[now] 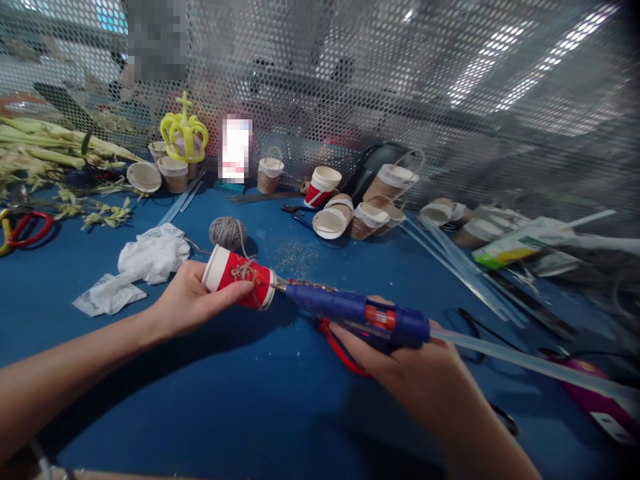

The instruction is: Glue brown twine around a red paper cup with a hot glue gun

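My left hand (200, 300) is closed around a red and white paper cup (245, 273), which lies tilted on its side with its rim to the left. Grey yarn runs over the cup's wall and leads back toward a ball of grey yarn (228, 233) just behind it. In my right hand (400, 360) is a blue glue gun (350, 310), with a long clear glue stick (500, 357) sticking out of its back. The nozzle points left and meets or nearly touches the cup's base. Red-handled scissors (345, 350) lie partly hidden under the glue gun.
Several twine-wrapped cups (271, 175) stand or lie along the perforated metal screen (310, 87). White crumpled plastic (153, 257) lies left, near dried stalks (45, 147) and a yellow crown (184, 133). A lit phone (235, 150) stands behind. Clear glue sticks (460, 273) lie right.
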The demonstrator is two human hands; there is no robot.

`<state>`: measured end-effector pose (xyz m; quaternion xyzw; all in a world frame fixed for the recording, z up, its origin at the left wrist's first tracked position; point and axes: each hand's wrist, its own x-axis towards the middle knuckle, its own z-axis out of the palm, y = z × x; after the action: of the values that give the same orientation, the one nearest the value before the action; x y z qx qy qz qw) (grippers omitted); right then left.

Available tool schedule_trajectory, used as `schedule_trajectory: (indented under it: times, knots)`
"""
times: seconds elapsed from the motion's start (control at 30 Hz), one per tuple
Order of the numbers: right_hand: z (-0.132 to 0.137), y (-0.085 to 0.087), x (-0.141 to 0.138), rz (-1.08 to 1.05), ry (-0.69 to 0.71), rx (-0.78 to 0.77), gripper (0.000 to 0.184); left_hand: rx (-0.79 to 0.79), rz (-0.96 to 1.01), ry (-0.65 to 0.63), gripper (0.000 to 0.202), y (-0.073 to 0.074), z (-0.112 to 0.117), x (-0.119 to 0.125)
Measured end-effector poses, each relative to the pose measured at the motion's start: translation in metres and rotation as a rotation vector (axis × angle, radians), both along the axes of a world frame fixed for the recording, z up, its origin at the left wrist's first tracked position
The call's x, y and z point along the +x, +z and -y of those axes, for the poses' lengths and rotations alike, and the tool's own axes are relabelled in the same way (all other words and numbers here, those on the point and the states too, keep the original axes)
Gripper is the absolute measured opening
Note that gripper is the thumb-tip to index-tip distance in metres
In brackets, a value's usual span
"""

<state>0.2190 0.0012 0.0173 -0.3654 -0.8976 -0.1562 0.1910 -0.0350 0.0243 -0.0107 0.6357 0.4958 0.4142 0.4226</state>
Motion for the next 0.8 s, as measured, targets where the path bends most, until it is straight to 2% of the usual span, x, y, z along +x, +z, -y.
schedule_trajectory:
  times: [0.13,0.27,0.53,0.7,0.8]
  knots:
    - [0.000,0.001,0.001,0.269,0.074,0.286,0.053,0.011,-0.018,0.002,0.027,0.000,0.000,0.000]
    - [0.001,0.003,0.000,0.366,0.089,0.352,0.051,0.009,-0.019,-0.015,0.022,0.000,0.000,0.000]
    - [-0.001,0.005,0.000,0.260,0.080,0.264,0.054,0.062,-0.069,-0.005,0.028,-0.001,0.000,-0.001]
    - [0.000,-0.004,0.006,0.181,0.024,0.090,0.038,0.081,-0.090,-0.035,0.031,-0.001,0.001,-0.001]
    - [-0.002,-0.011,0.008,0.142,-0.011,0.068,0.038,0.102,-0.086,-0.047,0.033,0.000,0.001,-0.001]
